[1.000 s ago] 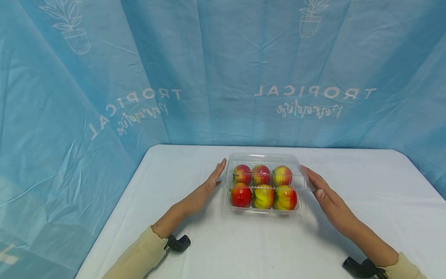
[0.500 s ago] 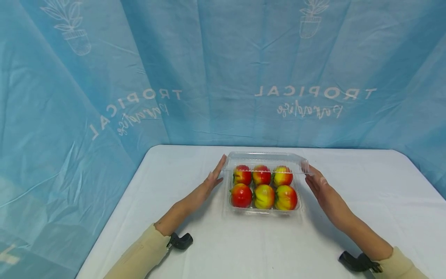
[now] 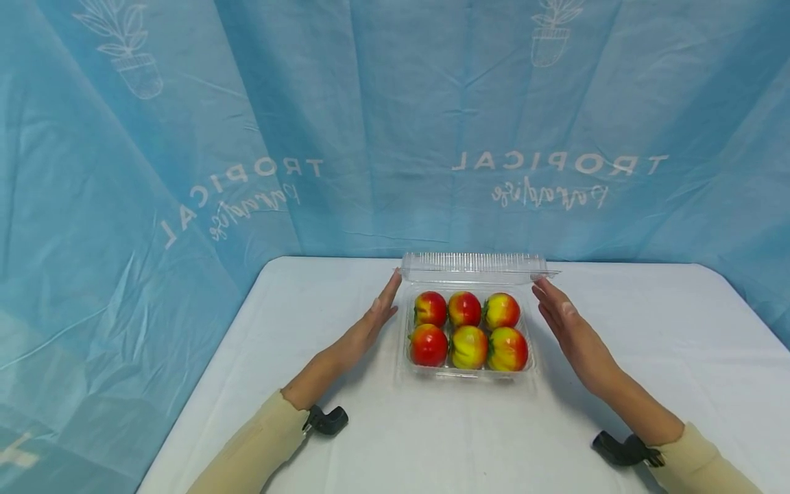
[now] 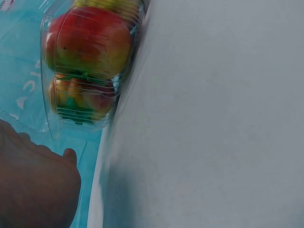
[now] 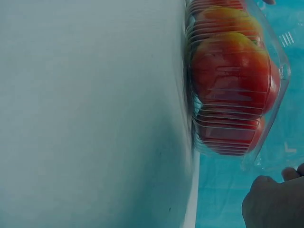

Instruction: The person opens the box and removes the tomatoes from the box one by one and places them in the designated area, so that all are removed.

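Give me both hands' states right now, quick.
Left hand: open, at the left end of the lid.
Right hand: open, at its right end.

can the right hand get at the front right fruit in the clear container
Probably yes: the clear lid is tipped back, leaving that front right fruit uncovered, with the right hand close by.

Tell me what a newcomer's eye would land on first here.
Probably the six red and yellow fruits, in two rows in a clear plastic box on the white table. Next, the left hand and right hand on either side, near the ends of its open lid. Behind hangs a blue curtain with mirrored lettering.
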Demonstrator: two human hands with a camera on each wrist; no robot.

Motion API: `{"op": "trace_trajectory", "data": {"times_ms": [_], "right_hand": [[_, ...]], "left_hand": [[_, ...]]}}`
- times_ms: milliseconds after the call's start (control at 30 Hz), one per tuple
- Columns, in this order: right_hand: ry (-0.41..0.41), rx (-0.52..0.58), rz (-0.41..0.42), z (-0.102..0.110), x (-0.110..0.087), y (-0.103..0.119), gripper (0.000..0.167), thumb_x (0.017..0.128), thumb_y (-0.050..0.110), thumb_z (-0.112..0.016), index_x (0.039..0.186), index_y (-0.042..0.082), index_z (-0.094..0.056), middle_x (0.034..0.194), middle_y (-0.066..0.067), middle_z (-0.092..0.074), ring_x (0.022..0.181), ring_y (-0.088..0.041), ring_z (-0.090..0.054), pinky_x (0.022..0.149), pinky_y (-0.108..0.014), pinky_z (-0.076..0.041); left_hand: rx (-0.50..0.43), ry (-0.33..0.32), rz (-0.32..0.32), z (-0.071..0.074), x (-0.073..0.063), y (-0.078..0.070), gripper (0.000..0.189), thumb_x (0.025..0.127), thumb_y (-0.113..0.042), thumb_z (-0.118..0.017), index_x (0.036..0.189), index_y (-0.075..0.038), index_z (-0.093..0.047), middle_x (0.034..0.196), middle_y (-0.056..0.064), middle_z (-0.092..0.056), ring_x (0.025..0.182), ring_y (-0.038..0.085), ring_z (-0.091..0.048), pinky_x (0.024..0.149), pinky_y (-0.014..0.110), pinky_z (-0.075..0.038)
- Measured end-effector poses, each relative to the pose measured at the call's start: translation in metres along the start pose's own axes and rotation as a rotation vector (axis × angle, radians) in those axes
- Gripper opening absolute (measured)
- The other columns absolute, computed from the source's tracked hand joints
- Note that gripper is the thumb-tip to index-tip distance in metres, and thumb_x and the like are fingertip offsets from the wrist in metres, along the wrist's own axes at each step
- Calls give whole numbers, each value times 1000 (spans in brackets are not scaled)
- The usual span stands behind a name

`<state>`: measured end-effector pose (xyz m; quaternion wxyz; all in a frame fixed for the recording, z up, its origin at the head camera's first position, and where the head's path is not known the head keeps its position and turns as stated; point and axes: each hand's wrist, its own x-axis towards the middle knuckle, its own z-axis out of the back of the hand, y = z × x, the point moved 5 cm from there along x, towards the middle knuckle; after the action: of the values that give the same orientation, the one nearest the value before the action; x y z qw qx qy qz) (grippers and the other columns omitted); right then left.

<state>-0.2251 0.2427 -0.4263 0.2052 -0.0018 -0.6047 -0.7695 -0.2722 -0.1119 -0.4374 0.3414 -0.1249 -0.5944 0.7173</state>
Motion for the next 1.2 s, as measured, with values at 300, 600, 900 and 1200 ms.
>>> {"op": "trace_trajectory", "data": {"times_ms": [300,600,900,1200], "right_hand": [[-27,48,28,1,11,1,58,117,32,-25,172,15,-16,176,-14,-16,163,-20,-18,120,-11,-27],[-54,-10,9,0,16,6,59,116,33,-28,172,16,-15,176,-11,-16,163,-25,-16,119,-10,-27],[-85,-43,21,-2,19,10,58,116,29,-29,171,15,-19,173,-14,-20,162,-28,-21,119,-11,-28],[-107,-84,37,-1,19,12,57,116,27,-31,171,16,-21,170,-13,-25,160,-24,-26,118,-11,-28]], "left_hand": [[3,-28,-14,3,9,2,63,114,-48,-10,172,-26,1,178,-10,5,164,15,3,133,52,-6],[26,-52,-41,3,15,1,61,114,-40,-14,172,-27,1,178,-9,4,165,17,0,133,53,-9],[9,-60,-34,2,18,1,64,113,-42,-12,172,-20,4,179,4,2,165,23,-2,133,53,-6],[55,-66,-3,1,18,-1,66,113,-44,-15,172,-23,6,178,9,2,165,23,-3,133,56,-4]]}}
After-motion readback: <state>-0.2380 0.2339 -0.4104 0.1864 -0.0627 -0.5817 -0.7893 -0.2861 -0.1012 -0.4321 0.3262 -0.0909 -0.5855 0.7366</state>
